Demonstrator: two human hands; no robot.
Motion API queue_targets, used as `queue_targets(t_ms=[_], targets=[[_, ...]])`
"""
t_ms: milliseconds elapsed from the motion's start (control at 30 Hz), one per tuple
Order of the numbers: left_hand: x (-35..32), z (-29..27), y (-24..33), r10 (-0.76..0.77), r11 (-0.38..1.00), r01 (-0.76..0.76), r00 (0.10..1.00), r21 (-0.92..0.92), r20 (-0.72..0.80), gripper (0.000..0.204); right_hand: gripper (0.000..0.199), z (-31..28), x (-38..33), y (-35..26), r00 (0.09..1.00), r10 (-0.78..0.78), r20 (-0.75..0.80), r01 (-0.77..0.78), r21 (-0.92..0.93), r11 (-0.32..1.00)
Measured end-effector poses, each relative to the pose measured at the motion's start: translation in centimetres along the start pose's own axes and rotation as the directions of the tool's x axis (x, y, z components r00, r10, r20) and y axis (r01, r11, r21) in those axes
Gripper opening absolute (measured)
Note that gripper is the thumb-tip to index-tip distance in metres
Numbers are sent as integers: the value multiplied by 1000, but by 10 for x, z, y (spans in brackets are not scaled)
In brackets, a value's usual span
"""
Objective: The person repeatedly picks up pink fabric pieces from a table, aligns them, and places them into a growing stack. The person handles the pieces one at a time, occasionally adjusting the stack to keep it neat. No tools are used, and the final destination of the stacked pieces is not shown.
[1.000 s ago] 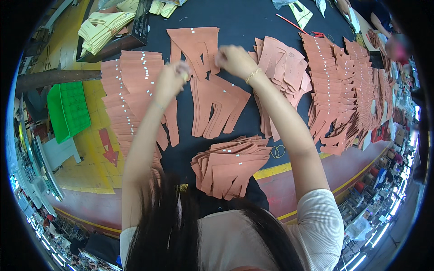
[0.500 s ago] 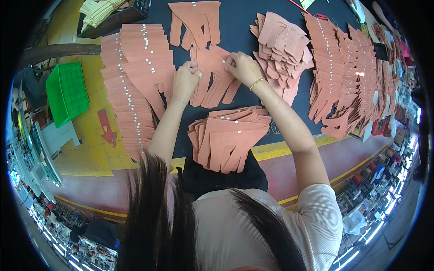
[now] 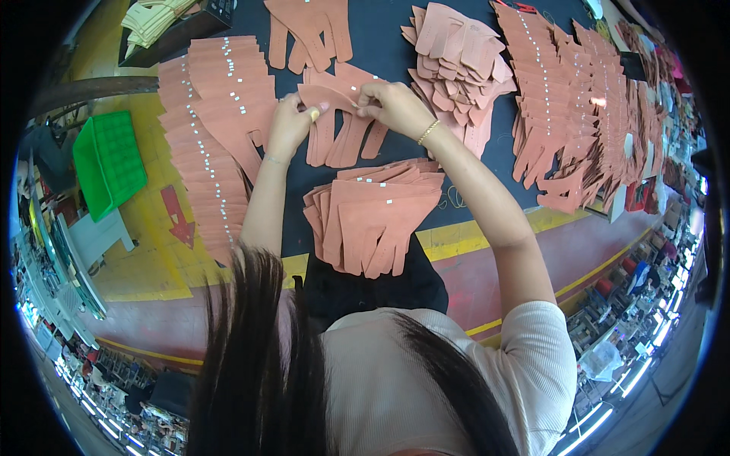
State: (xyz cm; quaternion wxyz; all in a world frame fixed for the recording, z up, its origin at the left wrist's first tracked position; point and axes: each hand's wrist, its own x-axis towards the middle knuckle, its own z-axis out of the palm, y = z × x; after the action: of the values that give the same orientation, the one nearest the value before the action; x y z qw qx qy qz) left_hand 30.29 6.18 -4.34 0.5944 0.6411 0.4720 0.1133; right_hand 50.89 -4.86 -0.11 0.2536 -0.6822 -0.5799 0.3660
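Note:
Several flat, salmon-coloured glove pieces [image 3: 352, 135] with finger-like strips lie in a small group on the dark table. The uppermost piece [image 3: 327, 93] is lifted and bent between my hands. My left hand [image 3: 290, 125] pinches its left edge with thumb and fingers. At its right end, my right hand [image 3: 391, 108], with a bracelet at the wrist, grips with fingertips pressed together. Just beyond lie more glove pieces [image 3: 315, 30] with crossed fingers. Closest to my body, a fanned pile of glove pieces [image 3: 372, 220] rests at the table's near edge.
Long overlapping rows of white-tagged glove pieces stand left [image 3: 205, 137] and right [image 3: 544, 99]. A loose heap of paler pieces [image 3: 460, 68] lies right of my hands. A black box [image 3: 205, 23] holds yellowish pieces. On the floor side, a green crate [image 3: 110, 163] stands left.
My hands have raised the uppermost glove piece and bent it; before, it lay flat. The right hand's fingers have come inward over it. The whole view has shifted slightly.

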Motion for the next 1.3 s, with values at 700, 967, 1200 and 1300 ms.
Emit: queue_targets(t_ms=[700, 967, 1200, 1300], targets=[[-35, -23, 18, 25, 991, 8, 971, -136, 239, 28, 34, 13, 3, 19, 945, 296, -140, -309, -87, 947], [2, -5, 3, 56, 978, -73, 994, 195, 94, 31, 27, 17, -3, 29, 969, 210, -127, -210, 9, 978], [11, 4, 3, -1, 967, 7, 1000, 254, -27, 29, 27, 11, 4, 21, 958, 278, -71, -273, 73, 959], [7, 4, 9, -17, 985, 23, 999, 170, -39, 33, 29, 12, 8, 18, 946, 324, 4, -322, 143, 936]])
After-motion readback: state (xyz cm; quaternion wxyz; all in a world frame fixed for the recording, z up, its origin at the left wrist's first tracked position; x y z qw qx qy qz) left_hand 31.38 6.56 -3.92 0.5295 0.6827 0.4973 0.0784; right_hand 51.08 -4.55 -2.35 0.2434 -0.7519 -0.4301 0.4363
